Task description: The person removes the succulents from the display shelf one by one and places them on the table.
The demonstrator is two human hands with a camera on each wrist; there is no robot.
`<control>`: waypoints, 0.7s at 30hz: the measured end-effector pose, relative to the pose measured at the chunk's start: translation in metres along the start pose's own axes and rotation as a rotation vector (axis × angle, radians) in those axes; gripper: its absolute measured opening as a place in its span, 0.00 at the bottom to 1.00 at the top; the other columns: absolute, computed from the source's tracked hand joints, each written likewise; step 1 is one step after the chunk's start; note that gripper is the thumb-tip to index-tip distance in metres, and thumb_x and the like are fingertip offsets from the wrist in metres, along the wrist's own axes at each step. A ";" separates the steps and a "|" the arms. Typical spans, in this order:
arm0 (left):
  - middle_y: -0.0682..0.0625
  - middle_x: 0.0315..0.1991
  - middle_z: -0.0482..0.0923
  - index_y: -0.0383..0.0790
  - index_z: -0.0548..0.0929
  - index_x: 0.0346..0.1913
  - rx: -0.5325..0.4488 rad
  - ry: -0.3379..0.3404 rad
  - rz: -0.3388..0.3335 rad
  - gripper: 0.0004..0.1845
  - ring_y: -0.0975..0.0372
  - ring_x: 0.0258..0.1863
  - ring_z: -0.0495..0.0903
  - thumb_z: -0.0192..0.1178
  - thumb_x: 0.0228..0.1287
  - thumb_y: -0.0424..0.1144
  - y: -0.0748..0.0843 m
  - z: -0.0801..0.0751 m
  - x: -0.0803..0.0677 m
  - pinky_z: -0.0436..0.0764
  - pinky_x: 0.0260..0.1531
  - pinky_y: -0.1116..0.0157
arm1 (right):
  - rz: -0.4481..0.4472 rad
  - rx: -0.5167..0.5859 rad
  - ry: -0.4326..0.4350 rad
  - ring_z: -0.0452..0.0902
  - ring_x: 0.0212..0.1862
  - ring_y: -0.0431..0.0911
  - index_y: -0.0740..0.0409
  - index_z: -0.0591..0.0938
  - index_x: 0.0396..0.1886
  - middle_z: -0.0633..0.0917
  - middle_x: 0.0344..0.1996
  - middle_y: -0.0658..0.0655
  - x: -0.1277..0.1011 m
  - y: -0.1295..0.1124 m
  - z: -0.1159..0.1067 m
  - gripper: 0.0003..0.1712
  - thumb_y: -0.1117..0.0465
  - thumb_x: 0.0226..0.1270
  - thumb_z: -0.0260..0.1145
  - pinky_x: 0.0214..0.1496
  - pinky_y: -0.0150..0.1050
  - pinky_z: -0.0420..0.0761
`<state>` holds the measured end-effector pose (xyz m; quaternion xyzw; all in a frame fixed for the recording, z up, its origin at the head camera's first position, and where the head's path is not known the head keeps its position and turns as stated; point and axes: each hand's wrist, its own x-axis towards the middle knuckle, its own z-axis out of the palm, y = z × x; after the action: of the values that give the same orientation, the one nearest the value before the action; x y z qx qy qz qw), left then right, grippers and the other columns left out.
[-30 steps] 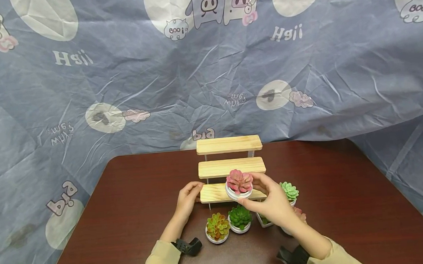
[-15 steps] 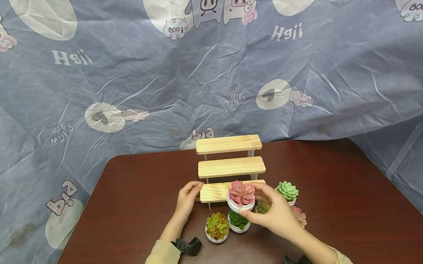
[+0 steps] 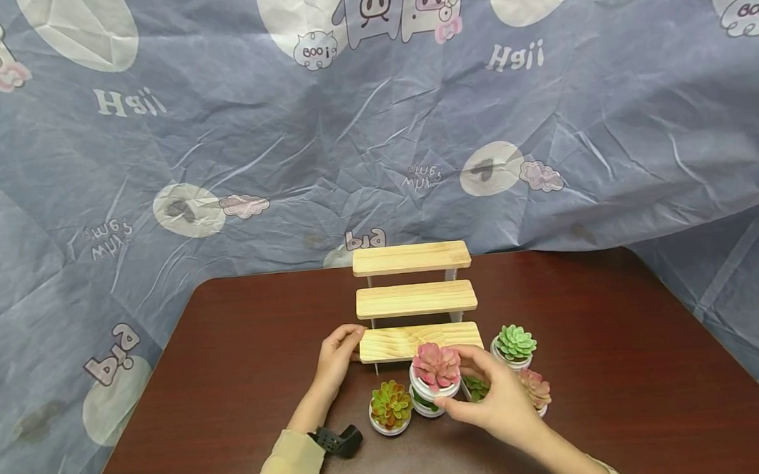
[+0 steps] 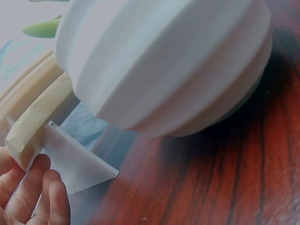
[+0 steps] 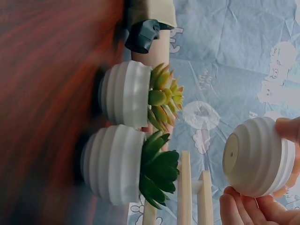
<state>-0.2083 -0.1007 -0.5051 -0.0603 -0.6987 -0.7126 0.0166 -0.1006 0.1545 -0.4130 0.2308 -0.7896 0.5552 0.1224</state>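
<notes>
A pink potted succulent [image 3: 436, 366] in a white ribbed pot is held up by my right hand [image 3: 497, 395], thumb and fingers on either side of the pot. In the right wrist view the underside of that pot [image 5: 248, 157] shows, off the table. My left hand [image 3: 334, 357] grips the left end of the lowest plank of a three-step wooden display stand [image 3: 416, 299]. Seen from the left wrist, fingers [image 4: 35, 187] lie around the plank's end, beside a clear support [image 4: 77, 159]. A dark green succulent [image 5: 159, 171] stands partly hidden below the held pot in the head view.
To the left is a yellow-orange succulent [image 3: 390, 406] in a white pot. On the right stand a light green succulent [image 3: 515, 344] and another pink one [image 3: 535, 388]; one more green plant [image 3: 476, 388] is half hidden by the right hand. A patterned cloth [image 3: 284, 142] hangs behind the table [image 3: 261, 322].
My right hand has brought the pink succulent down and toward me, from in front of the lowest plank to over the dark green plant. The left hand stays at the plank's end.
</notes>
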 end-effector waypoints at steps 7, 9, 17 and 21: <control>0.49 0.32 0.80 0.29 0.81 0.44 0.007 -0.016 -0.014 0.12 0.59 0.29 0.78 0.53 0.70 0.36 0.023 0.003 -0.008 0.79 0.29 0.65 | 0.046 -0.029 -0.017 0.79 0.47 0.41 0.51 0.76 0.53 0.81 0.47 0.49 -0.011 0.003 0.002 0.35 0.62 0.42 0.80 0.47 0.34 0.78; 0.49 0.32 0.80 0.29 0.81 0.44 0.010 -0.014 -0.017 0.12 0.59 0.29 0.78 0.53 0.70 0.36 0.026 0.004 -0.009 0.79 0.29 0.65 | 0.049 -0.048 -0.019 0.79 0.47 0.40 0.50 0.76 0.53 0.81 0.47 0.49 -0.013 0.004 0.002 0.35 0.62 0.41 0.80 0.47 0.34 0.79; 0.49 0.31 0.80 0.28 0.80 0.44 -0.005 -0.020 -0.004 0.12 0.59 0.29 0.78 0.53 0.70 0.36 0.025 0.003 -0.009 0.79 0.29 0.64 | 0.027 -0.084 -0.059 0.80 0.44 0.39 0.50 0.76 0.53 0.81 0.45 0.48 -0.025 0.010 0.006 0.35 0.61 0.42 0.80 0.44 0.38 0.80; 0.49 0.31 0.80 0.28 0.80 0.44 -0.004 -0.021 -0.002 0.13 0.57 0.29 0.78 0.53 0.70 0.36 0.025 0.003 -0.010 0.79 0.29 0.63 | 0.042 -0.072 -0.076 0.80 0.45 0.40 0.49 0.75 0.54 0.80 0.47 0.48 -0.030 0.013 0.008 0.36 0.62 0.41 0.80 0.46 0.35 0.79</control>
<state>-0.1958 -0.0992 -0.4809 -0.0671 -0.6974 -0.7135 0.0085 -0.0810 0.1577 -0.4401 0.2307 -0.8179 0.5196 0.0891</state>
